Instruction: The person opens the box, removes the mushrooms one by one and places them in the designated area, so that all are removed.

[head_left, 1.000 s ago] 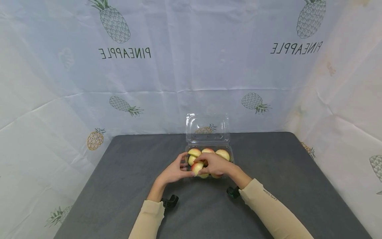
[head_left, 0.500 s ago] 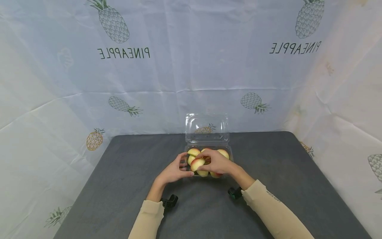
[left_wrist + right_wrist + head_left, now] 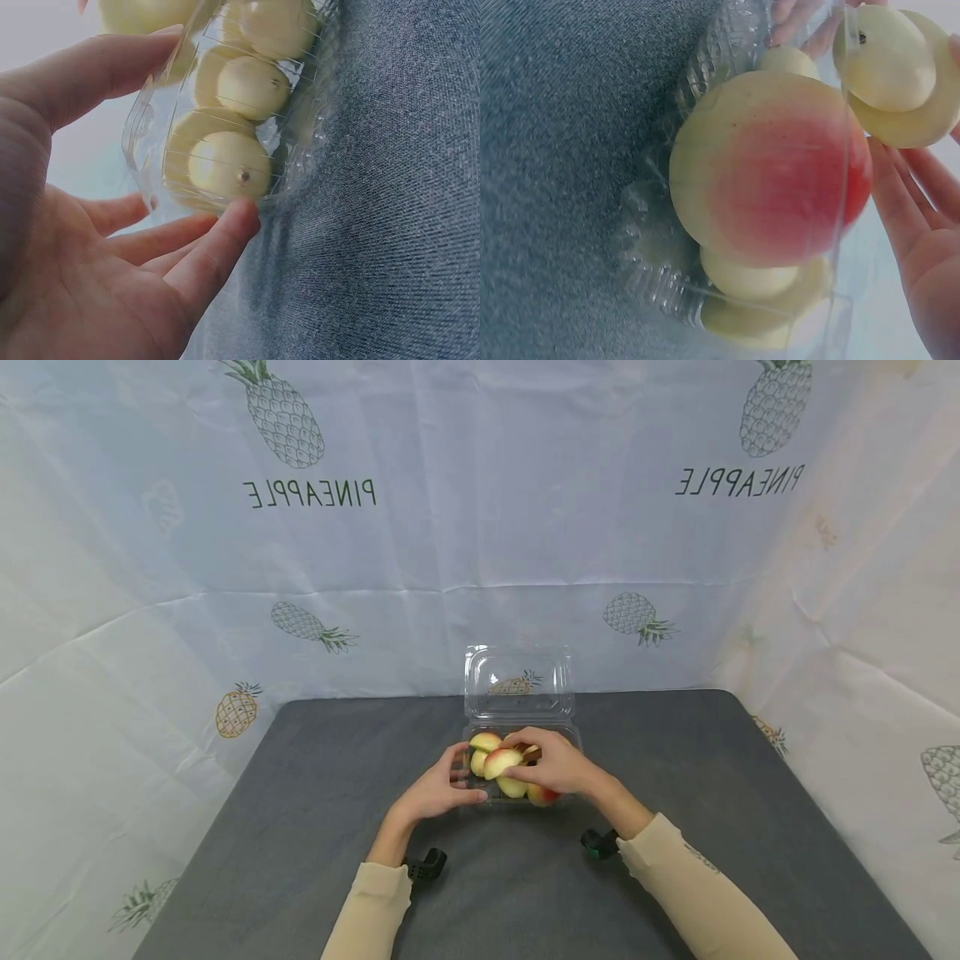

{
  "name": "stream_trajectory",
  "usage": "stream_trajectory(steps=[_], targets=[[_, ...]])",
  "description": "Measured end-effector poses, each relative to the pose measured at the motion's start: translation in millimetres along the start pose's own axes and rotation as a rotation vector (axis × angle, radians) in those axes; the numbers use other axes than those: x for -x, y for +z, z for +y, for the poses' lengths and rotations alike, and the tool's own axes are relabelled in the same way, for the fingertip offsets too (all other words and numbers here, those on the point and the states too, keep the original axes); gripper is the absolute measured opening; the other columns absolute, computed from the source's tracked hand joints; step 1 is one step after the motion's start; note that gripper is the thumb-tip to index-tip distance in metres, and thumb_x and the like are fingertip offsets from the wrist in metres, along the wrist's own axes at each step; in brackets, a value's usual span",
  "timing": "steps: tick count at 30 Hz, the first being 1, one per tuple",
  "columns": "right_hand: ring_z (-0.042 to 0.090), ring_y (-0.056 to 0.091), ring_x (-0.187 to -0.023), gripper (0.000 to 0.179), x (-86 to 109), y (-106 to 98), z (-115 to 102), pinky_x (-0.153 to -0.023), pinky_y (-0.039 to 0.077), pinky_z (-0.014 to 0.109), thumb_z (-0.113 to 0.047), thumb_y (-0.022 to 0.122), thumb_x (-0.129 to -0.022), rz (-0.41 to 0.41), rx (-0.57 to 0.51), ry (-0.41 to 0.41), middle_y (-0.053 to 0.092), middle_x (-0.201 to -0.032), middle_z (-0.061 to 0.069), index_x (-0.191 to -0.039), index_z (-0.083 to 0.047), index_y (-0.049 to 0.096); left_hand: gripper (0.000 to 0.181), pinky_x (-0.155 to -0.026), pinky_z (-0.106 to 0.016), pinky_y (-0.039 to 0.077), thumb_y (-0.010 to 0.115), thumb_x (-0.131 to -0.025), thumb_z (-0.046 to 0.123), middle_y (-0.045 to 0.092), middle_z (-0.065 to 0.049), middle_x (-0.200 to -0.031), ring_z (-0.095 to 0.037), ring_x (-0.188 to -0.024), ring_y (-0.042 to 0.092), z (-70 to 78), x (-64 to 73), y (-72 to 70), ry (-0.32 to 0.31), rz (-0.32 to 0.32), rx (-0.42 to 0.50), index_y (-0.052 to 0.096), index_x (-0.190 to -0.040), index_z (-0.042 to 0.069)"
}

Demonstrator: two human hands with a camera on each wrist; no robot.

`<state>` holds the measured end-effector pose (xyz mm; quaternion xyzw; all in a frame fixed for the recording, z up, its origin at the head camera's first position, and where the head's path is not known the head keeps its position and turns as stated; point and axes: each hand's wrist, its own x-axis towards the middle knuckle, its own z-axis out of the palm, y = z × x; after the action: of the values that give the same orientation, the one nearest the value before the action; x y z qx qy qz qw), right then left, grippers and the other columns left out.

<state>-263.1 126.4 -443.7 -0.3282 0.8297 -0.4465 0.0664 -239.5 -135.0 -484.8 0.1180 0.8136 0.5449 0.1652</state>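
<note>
A clear plastic clamshell container (image 3: 476,795) holds several yellow fruits with red blush, peach-like in look. In the head view my right hand (image 3: 558,766) pinches one such peach (image 3: 501,763) between thumb and fingers, tilted above the near-left part of the container. The right wrist view shows this peach (image 3: 896,64) pale-side on, with a small dark spot. My left hand (image 3: 435,789) holds the container's left end; its thumb lies over the rim and fingertips touch the wall (image 3: 154,184). Through the plastic, peaches (image 3: 232,169) sit in a row. The right hand hides part of the far row.
The transparent lid (image 3: 519,683) stands raised at the back, hinged to the container. Under it all is a dark grey tabletop (image 3: 360,735). White cloth (image 3: 480,527) with pineapple prints hangs close behind the table and at both sides.
My right hand has lifted the peach from the container's near-left area, moving it up, slightly right and away from me. The left hand stays at the container's left end.
</note>
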Motion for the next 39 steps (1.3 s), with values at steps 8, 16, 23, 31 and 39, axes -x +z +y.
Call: stream_trajectory(steps=[8,16,23,31,39], targets=[[0.025,0.062,-0.113,0.043,9.7,-8.5,-7.1,-0.098,0.054,0.051,-0.029,0.078,-0.093,0.037,-0.044,0.030,0.065,-0.126,0.005,-0.130,-0.010,0.067,0.094,-0.105,-0.057,0.047,0.080,-0.090,0.023,0.027,-0.022,-0.161,-0.043,-0.138,0.044,2.0,0.5,1.8,-0.011,0.010,-0.002,0.020,-0.162,0.013],[0.024,0.063,-0.113,0.040,18.6,-17.4,-9.3,-0.097,0.055,0.046,-0.030,0.078,-0.093,0.082,-0.055,0.019,0.066,-0.126,0.002,-0.128,-0.014,0.069,0.094,-0.105,-0.057,0.047,0.079,-0.090,0.022,0.027,-0.022,-0.161,-0.044,-0.138,0.044,4.2,3.4,2.7,-0.009,0.006,-0.008,0.019,-0.162,0.011],[0.026,0.062,-0.114,0.041,27.6,-28.8,-6.0,-0.096,0.056,0.044,-0.028,0.076,-0.094,0.128,-0.046,0.013,0.066,-0.125,0.004,-0.130,-0.012,0.067,0.094,-0.104,-0.056,0.048,0.079,-0.090,0.021,0.026,-0.022,-0.161,-0.045,-0.138,0.044,4.7,2.6,2.8,-0.003,0.005,-0.015,0.019,-0.162,0.010],[0.029,0.064,-0.110,0.039,38.8,-44.5,1.0,-0.094,0.057,0.046,-0.026,0.076,-0.094,0.199,-0.041,0.008,0.065,-0.124,0.004,-0.130,-0.013,0.067,0.095,-0.103,-0.056,0.049,0.080,-0.090,0.023,0.026,-0.023,-0.160,-0.044,-0.137,0.045,1.4,-0.1,2.0,0.001,0.005,-0.023,0.019,-0.162,0.012],[0.030,0.065,-0.112,0.041,47.0,-56.3,12.7,-0.095,0.057,0.041,-0.023,0.076,-0.095,0.257,-0.018,0.011,0.064,-0.128,0.008,-0.132,-0.009,0.065,0.094,-0.102,-0.055,0.050,0.080,-0.090,0.023,0.027,-0.023,-0.160,-0.043,-0.137,0.045,0.6,-0.7,0.9,-0.003,0.013,-0.025,0.020,-0.162,0.013]])
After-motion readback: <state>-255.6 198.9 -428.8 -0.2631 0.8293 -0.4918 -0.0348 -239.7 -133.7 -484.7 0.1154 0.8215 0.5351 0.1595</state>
